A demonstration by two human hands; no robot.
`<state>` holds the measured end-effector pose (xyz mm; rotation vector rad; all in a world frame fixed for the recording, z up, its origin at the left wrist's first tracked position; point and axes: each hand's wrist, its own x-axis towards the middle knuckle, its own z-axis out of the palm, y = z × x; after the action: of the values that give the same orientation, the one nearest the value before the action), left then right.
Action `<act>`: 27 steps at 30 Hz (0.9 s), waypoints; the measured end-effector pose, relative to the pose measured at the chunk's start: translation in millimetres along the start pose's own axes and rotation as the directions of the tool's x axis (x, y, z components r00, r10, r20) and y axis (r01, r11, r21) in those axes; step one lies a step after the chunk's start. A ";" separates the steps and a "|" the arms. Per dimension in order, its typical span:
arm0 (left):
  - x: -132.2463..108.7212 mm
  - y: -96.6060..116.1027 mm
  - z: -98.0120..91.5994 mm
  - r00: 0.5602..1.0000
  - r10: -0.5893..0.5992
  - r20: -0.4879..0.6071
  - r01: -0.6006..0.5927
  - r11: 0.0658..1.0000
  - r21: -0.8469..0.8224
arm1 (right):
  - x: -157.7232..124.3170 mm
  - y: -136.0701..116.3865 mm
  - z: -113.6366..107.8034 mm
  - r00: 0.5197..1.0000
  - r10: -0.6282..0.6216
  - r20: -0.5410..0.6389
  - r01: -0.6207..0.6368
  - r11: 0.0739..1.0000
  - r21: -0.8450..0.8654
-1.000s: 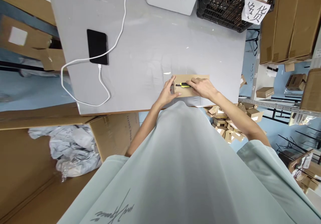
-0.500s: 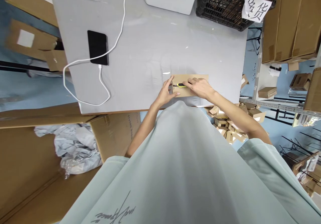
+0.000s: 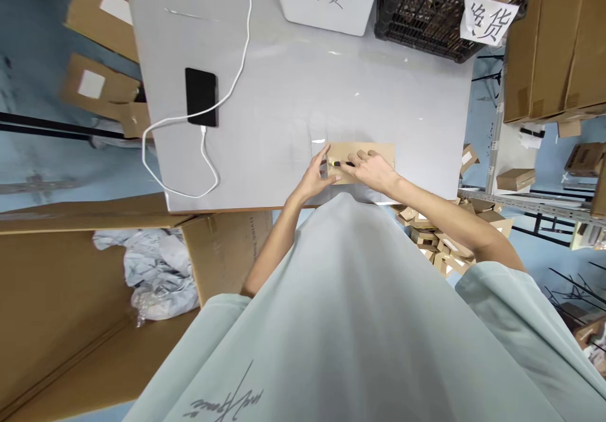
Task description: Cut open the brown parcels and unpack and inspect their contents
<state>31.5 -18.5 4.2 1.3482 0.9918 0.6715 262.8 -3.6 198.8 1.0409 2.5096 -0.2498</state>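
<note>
The right hand is closed around a yellow-and-black cutter, most of its handle hidden under the fingers and its blade too small to make out. Beneath that hand lies a flat cardboard box, partly covered. The left hand, thumb and forefinger wide apart, spans the box's left end; I cannot tell whether it grips. Beyond both hands, a white bin is cut off at the top
</note>
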 end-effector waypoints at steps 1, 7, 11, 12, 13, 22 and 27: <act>-0.1 0.3 -0.7 1.000 0.002 0.008 -0.002 1.000 0.006 | 0.7 0.6 -1.1 1.000 -0.003 -0.001 0.003 1.000 0.000; 0.2 4.0 -2.4 1.000 -0.024 0.020 0.023 0.999 0.044 | 3.2 10.4 -3.4 1.000 -0.011 0.026 0.009 0.999 0.051; -0.3 10.2 -2.6 1.000 -0.012 0.024 0.010 0.994 0.105 | 3.7 12.0 -1.0 1.000 -0.012 0.020 0.011 0.998 0.061; -0.6 12.0 -2.7 1.000 -0.013 0.024 0.010 0.993 0.122 | 3.9 11.9 -0.2 1.000 -0.014 0.018 0.013 0.998 0.061; -0.8 13.8 -2.6 1.000 -0.016 0.025 0.012 0.991 0.134 | 4.3 11.8 0.4 1.000 -0.016 0.013 0.016 0.998 0.062; 1.7 15.9 5.2 1.000 -0.025 -0.004 0.026 0.992 0.122 | 5.9 12.4 1.4 0.999 -0.040 0.007 0.039 0.996 0.076; 1.9 16.8 5.1 0.998 -0.060 -0.010 0.061 0.993 0.098 | 7.1 14.1 4.0 0.999 -0.045 -0.021 0.046 0.997 0.060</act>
<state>39.2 -16.9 20.0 1.3966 1.0791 0.5880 269.4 9.5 192.0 1.0150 2.5598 -0.3319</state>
